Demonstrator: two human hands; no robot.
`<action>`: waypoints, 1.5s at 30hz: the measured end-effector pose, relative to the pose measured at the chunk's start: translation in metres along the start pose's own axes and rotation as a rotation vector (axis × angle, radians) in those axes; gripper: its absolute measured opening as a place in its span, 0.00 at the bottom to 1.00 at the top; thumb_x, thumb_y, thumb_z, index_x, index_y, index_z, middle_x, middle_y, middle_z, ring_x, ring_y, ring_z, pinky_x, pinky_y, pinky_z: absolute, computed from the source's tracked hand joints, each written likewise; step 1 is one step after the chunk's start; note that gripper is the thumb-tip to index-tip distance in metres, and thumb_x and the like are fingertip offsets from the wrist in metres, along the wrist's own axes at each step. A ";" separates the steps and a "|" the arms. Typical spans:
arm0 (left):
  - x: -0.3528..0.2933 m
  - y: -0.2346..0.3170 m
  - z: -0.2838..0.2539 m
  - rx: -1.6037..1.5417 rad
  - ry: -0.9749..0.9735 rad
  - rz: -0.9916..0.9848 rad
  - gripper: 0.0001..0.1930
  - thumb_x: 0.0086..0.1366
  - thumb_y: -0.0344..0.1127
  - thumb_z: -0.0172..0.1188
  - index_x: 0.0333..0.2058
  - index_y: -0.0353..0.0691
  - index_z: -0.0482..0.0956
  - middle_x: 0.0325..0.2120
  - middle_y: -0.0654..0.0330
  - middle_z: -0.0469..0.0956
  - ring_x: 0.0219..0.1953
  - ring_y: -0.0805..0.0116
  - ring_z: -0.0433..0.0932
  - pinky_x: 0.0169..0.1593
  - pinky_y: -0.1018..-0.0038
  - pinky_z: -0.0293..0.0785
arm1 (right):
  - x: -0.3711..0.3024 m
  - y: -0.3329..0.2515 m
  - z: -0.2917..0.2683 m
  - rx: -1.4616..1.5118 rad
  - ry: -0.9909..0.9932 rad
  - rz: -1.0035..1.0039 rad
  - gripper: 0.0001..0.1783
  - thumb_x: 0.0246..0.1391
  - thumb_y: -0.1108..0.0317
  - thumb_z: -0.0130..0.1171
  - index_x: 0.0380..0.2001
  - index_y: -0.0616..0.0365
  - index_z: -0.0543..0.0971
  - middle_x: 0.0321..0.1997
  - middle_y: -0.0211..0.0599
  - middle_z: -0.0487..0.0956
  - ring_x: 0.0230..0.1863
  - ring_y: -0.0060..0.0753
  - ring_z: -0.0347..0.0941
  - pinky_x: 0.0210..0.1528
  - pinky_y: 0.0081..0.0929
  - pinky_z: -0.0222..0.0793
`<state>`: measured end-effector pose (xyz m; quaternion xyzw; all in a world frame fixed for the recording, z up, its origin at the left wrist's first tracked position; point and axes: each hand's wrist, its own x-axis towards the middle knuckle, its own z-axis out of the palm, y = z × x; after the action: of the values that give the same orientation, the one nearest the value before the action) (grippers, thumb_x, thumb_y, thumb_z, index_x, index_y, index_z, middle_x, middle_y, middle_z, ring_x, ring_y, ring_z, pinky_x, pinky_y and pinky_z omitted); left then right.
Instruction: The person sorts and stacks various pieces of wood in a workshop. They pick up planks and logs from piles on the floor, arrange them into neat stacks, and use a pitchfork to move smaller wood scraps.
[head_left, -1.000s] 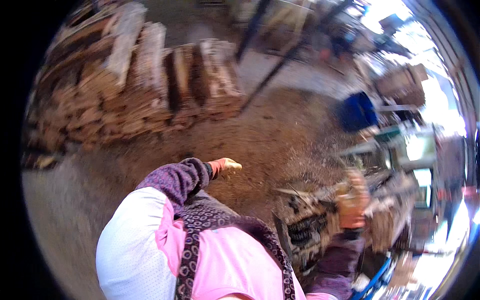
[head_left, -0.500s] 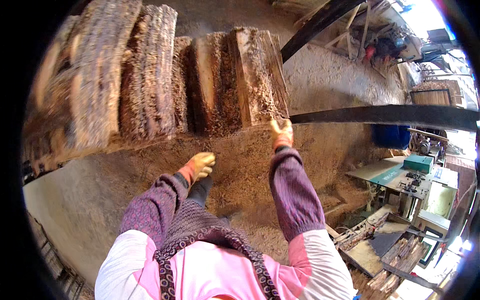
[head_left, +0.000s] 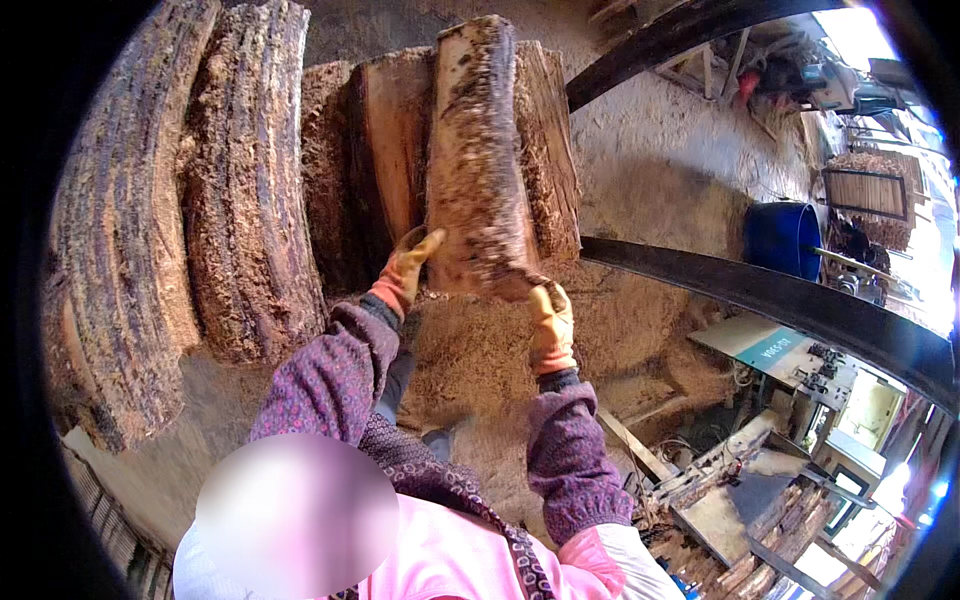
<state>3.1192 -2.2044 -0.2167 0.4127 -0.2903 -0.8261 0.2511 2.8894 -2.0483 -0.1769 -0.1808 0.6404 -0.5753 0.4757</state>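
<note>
A rough bark-edged wood slab (head_left: pixel 478 150) lies tilted up on the stack in front of me. My right hand (head_left: pixel 548 325), in a yellow-orange glove, grips its near right corner. My left hand (head_left: pixel 405 268), gloved alike, holds the near left edge, its fingers partly hidden by the wood. Beside the slab, another piece of wood (head_left: pixel 548 150) rests on the right and a smoother, pale-faced piece (head_left: pixel 393 140) on the left. Long, thick bark slabs (head_left: pixel 250 190) covered in sawdust fill the far left.
Dark curved metal beams (head_left: pixel 770 290) run out to the right of the stack. A blue barrel (head_left: pixel 783 240) and a machine with a green-and-white table (head_left: pixel 760 345) stand at the right. Wood scraps (head_left: pixel 775 530) lie at lower right. Sawdust covers the floor (head_left: pixel 470 380).
My left hand has risen from over the floor to the slab's left edge. The slab under my right hand has shifted left and up off its neighbour. My view has turned.
</note>
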 end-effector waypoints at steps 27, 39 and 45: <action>-0.455 -0.135 0.357 0.106 -0.917 0.097 0.43 0.61 0.22 0.65 0.73 0.36 0.54 0.63 0.50 0.68 0.62 0.67 0.71 0.61 0.65 0.72 | -0.615 -0.121 -0.153 -0.124 0.535 -0.520 0.65 0.43 0.59 0.81 0.77 0.55 0.49 0.76 0.43 0.58 0.74 0.40 0.56 0.74 0.38 0.55; -0.671 -0.093 0.644 0.443 -1.347 1.259 0.45 0.55 0.40 0.74 0.67 0.30 0.62 0.65 0.39 0.66 0.70 0.42 0.62 0.70 0.59 0.60 | -0.840 -0.395 -0.358 -0.225 0.747 -0.732 0.37 0.63 0.56 0.59 0.70 0.59 0.61 0.63 0.43 0.74 0.56 0.38 0.76 0.58 0.37 0.75; -0.589 -0.232 0.559 0.761 -1.606 0.662 0.36 0.62 0.41 0.69 0.65 0.35 0.68 0.59 0.44 0.74 0.61 0.53 0.75 0.62 0.62 0.72 | -0.820 -0.450 -0.638 -1.294 0.990 0.023 0.40 0.63 0.33 0.48 0.57 0.60 0.79 0.59 0.56 0.79 0.63 0.55 0.73 0.64 0.39 0.66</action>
<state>2.9300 -1.5033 0.2136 -0.3280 -0.7284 -0.5998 0.0466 2.6208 -1.1723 0.4884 -0.1380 0.9838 -0.0998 -0.0552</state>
